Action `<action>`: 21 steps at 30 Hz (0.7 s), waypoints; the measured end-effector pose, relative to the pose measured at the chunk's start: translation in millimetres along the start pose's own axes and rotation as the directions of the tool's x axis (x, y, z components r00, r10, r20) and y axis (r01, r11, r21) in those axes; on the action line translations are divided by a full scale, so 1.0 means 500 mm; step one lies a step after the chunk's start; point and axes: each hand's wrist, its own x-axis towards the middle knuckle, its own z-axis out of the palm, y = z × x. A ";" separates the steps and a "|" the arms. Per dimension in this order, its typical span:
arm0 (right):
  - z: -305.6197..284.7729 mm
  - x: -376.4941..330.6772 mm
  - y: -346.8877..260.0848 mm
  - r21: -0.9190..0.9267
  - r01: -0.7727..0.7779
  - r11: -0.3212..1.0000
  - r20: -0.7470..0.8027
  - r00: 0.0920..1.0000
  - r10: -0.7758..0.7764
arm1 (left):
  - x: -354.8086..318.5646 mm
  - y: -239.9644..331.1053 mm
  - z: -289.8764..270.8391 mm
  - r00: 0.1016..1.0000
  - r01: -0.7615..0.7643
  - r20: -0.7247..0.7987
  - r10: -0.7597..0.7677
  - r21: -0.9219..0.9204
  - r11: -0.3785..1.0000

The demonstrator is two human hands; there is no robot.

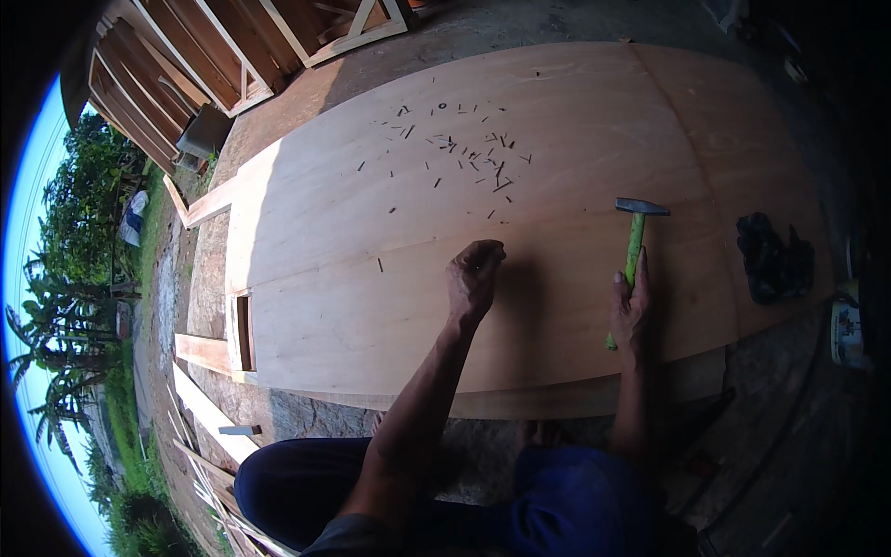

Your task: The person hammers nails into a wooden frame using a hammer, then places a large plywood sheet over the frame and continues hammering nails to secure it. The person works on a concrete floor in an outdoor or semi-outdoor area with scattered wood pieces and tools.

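Observation:
A hammer (635, 246) with a green handle and grey metal head is gripped in my right hand (631, 306), its head pointing away from me over the plywood sheet (353, 325). My left hand (477, 276) is raised above the middle of the sheet with its fingers curled closed; what it holds, if anything, is too small to make out. Beyond it, many small dark nail-like pieces (473, 153) lie scattered over the far half of the sheet. One such piece (380, 265) lies apart, left of my left hand.
A crumpled black bag or cloth (775, 258) lies on the sheet's right end. Wooden frame parts (245, 332) stick out at the left edge. Large wooden frames (223, 56) stand at the far left. Loose strips (209, 408) lie on the ground, and a white container (849, 334) stands far right.

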 end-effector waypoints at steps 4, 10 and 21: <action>-0.009 0.000 -0.027 0.187 -0.201 0.962 0.084 0.979 0.188 | 0.000 -0.019 0.037 0.867 -0.411 -0.027 0.498 0.528 0.744; -0.012 -0.004 -0.018 0.096 -0.140 0.986 0.041 0.990 0.136 | 0.053 -0.044 0.049 0.949 -0.206 -0.116 0.292 0.471 0.857; -0.008 -0.015 0.000 0.155 -0.064 0.986 -0.013 0.998 0.067 | 0.082 -0.027 0.072 0.927 -0.079 -0.245 0.285 0.614 0.785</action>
